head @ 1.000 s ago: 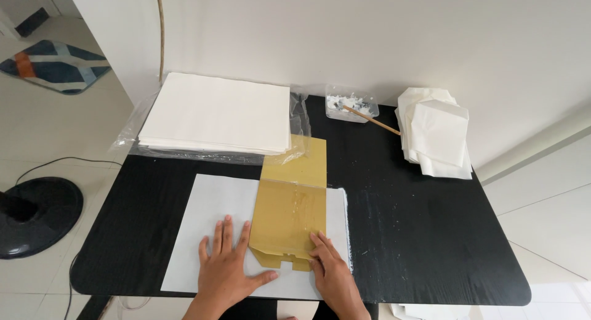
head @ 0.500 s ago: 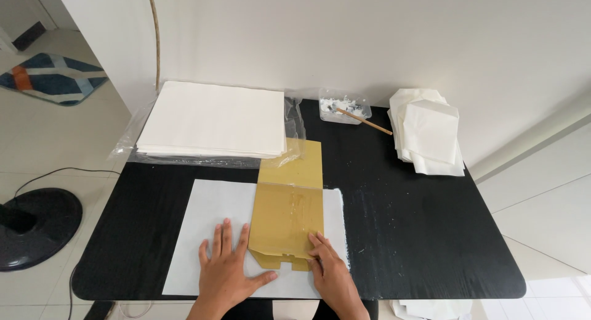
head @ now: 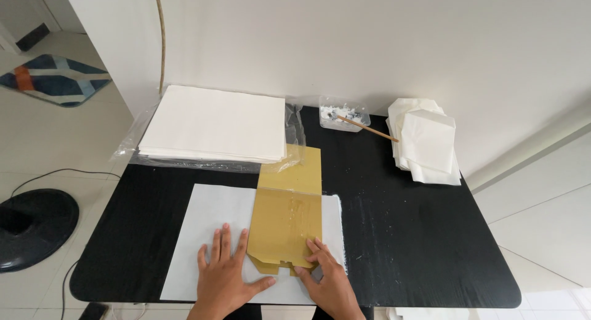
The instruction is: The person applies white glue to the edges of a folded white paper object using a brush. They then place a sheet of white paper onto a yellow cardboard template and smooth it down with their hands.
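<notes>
Left hand (head: pixel 225 275): flat, fingers spread, on white sheet (head: pixel 209 234) at table's (head: pixel 418 234) near edge.
Right hand (head: pixel 325 277): flat, pinning gold card's (head: pixel 288 212) near corner.
Card: probably light, stiff, slick; best held at edges.

The counter (head: pixel 400 234) is black with a matt, faintly grained finish, smudged white near the sheet. The white paper sheet (head: pixel 209 234) on it looks smooth and matt. The ochre card template (head: pixel 286 215) is stiff and slightly glossy. The stack of white paper (head: pixel 215 123) lies on crinkled clear plastic wrap (head: pixel 295 129). The folded white papers (head: pixel 428 141) look thin and soft. A wooden stick (head: pixel 369 129) rests in a clear plastic tub (head: pixel 341 113).
</notes>
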